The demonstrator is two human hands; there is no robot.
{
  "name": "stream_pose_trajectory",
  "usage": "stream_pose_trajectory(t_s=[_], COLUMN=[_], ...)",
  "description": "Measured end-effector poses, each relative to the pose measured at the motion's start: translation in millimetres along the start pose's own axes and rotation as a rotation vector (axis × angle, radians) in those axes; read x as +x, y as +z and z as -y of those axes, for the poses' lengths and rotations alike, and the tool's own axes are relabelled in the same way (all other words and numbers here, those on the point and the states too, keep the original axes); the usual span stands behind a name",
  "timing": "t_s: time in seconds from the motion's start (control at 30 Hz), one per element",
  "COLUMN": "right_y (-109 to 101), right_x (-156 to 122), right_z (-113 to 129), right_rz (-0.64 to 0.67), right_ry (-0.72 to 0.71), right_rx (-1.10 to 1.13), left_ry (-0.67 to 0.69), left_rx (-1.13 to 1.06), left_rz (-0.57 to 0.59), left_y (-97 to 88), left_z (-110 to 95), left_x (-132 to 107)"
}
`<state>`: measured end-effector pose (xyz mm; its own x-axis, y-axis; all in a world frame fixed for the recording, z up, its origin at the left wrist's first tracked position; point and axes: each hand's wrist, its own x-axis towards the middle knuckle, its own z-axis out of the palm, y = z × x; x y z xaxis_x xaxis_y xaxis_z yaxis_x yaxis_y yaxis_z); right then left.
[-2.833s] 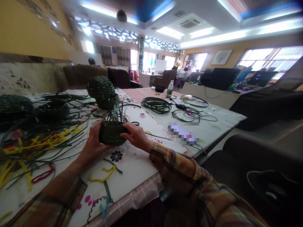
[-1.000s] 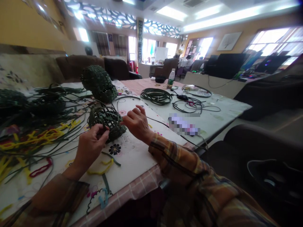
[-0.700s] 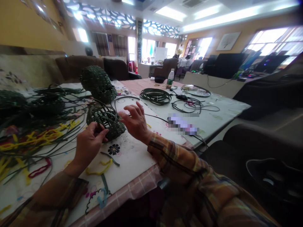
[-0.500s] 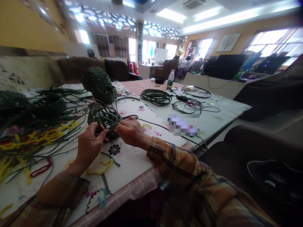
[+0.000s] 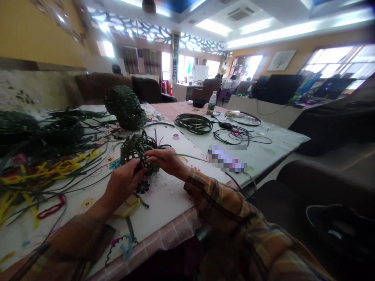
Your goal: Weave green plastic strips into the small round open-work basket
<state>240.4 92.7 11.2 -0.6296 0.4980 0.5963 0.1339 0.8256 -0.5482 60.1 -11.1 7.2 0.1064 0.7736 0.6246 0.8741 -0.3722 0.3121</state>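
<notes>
A small dark green woven basket (image 5: 135, 150), half finished with loose strips sticking out of it, is held just above the table (image 5: 164, 207). My left hand (image 5: 124, 182) grips its near lower side, fingers closed. My right hand (image 5: 166, 160) pinches a thin green strip (image 5: 190, 157) at the basket's right side; the strip runs off to the right. Both sleeves are plaid.
A finished green woven ball-like basket (image 5: 124, 106) stands behind. Green, yellow and red strips (image 5: 49, 168) cover the table's left. Coiled green strips (image 5: 193, 123), black cables (image 5: 240, 136), a computer mouse (image 5: 226, 125) and a bottle (image 5: 211, 103) lie further right. Sofas and desks fill the room beyond.
The basket was turned from upright to tilted, then shifted slightly right. My right hand let go, opened, then closed on a strip at the basket's side. My left hand moved right, under it.
</notes>
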Motion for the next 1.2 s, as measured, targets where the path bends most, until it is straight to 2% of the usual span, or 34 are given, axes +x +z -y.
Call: stream_pose_trajectory(t_s=[0.1, 0.2, 0.3, 0.4, 0.5, 0.57, 0.63, 0.73, 0.8, 0.87, 0.97, 1.1, 1.2], right_y=[-9, -13, -11, -9, -9, -8, -6, -5, -5, -6, -6, -3, 1], right_x=[4, 6, 7, 6, 5, 5, 4, 4, 4, 4, 1, -2, -2], right_z=[8, 13, 11, 8, 10, 15, 20, 25, 27, 27, 27, 26, 26], right_rz=[0.124, 0.227, 0.26, 0.245, 0.257, 0.257, 0.175, -0.011, -0.023, 0.045, 0.102, 0.053, -0.02], right_ry=[0.137, 0.264, 0.429, 0.547, 0.519, 0.467, 0.442, 0.382, 0.322, 0.31, 0.406, 0.571, 0.584], right_rx=[0.069, 0.317, 0.678, 0.889, 0.934, 0.888, 0.781, 0.506, 0.39, 0.457, 0.731, 0.936, 1.043], left_ry=[0.059, 0.088, 0.123, 0.153, 0.147, 0.137, 0.142, 0.169, 0.198, 0.222, 0.206, 0.058, -0.076], left_rx=[0.058, 0.091, 0.071, 0.059, 0.063, 0.064, 0.069, 0.096, 0.112, 0.118, 0.103, 0.038, -0.041], left_rz=[0.01, 0.023, 0.034, 0.01, -0.03, -0.034, -0.023, -0.016, -0.018, -0.021, -0.013, -0.017, -0.057], left_y=[4.1, 7.4, 10.0, 11.9, 12.5, 12.1, 11.8, 13.1, 15.1, 17.4, 19.3, 15.6, 10.2], left_z=[5, 6, 4, 4, 10, 15, 18, 18, 17, 17, 16, 10, 1], left_x=[-1, -3, -5, -7, -6, -6, -5, -6, -7, -9, -10, -5, -1])
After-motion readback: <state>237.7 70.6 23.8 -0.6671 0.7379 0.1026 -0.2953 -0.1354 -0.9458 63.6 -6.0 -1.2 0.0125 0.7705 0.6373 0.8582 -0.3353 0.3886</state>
